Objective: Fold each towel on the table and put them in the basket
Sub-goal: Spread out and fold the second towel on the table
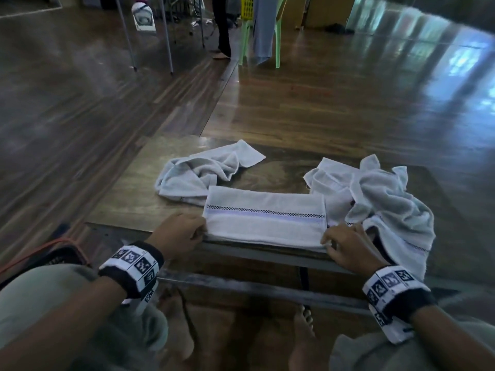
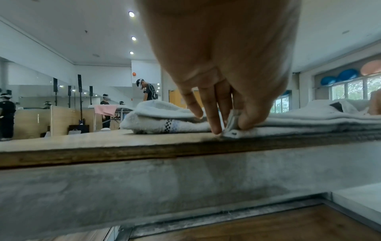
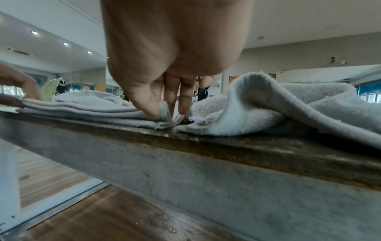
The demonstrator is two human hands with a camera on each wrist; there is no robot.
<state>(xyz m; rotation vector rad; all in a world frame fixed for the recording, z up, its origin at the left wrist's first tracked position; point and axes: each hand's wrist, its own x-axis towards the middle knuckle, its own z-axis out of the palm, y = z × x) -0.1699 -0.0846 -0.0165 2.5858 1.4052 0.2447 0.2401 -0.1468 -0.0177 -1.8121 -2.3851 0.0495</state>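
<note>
Table: worn dark wooden top on a grey frame, low, seen from a seated position; near edge scuffed.

Folded towel: white, with a checked line and pale lilac band, laid flat along the near edge of the table in several layers.

Left hand: the towel's left near corner is pinched between thumb and fingers, fingertips down at the tabletop.

Right hand: the right near corner is pinched likewise between thumb and fingers.

Crumpled towel, far left: unfolded, just behind the folded one, its near part overlapped by it.

Crumpled towels, right: heaped just beside the folded towel, one end hung over the near edge.

Floor: glossy wood planks, window light reflected in them.

Room: a large hall with white ceiling and recessed lights; a green plastic chair with grey cloth draped on it; a standing person's legs at the far end.
</note>
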